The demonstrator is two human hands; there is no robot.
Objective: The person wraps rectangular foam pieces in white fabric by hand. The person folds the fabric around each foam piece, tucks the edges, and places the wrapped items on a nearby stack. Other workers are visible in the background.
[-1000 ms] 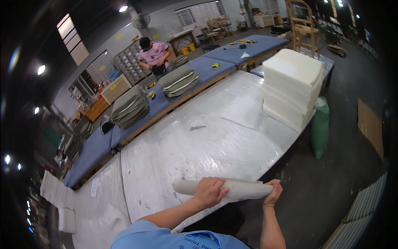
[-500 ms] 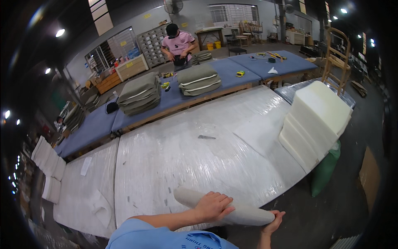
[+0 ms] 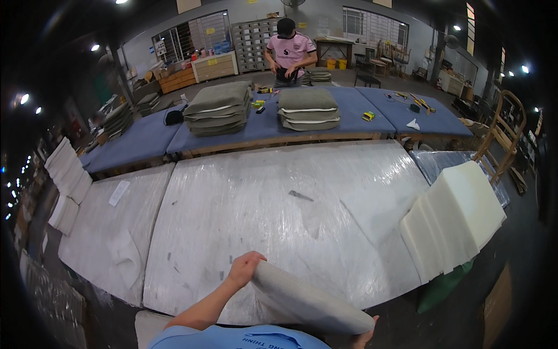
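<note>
A grey-beige fabric-covered cushion (image 3: pixel 311 299) is held on edge in front of me, slanting down to the right, over the near edge of a plastic-wrapped table (image 3: pixel 232 203). My left hand (image 3: pixel 246 269) is closed round its upper left end. At the lower right end, my right hand (image 3: pixel 364 334) grips the cushion from the outer side, its fingers partly hidden behind it. Below my left forearm, the corner of another pale padded piece (image 3: pixel 150 326) shows near the lower edge.
White foam sheets (image 3: pixel 459 215) are stacked at the table's right end, above a green sack (image 3: pixel 444 288). More white pieces (image 3: pixel 68 174) stand at far left. Beyond, a blue-topped bench (image 3: pixel 256 125) carries grey-green cushion piles (image 3: pixel 218 107) and tape measures. A co-worker (image 3: pixel 289 52) stands behind it.
My left hand has moved from the cushion's middle to its left end. The cushion now shows more of its broad side and tilts more steeply. The view has turned left.
</note>
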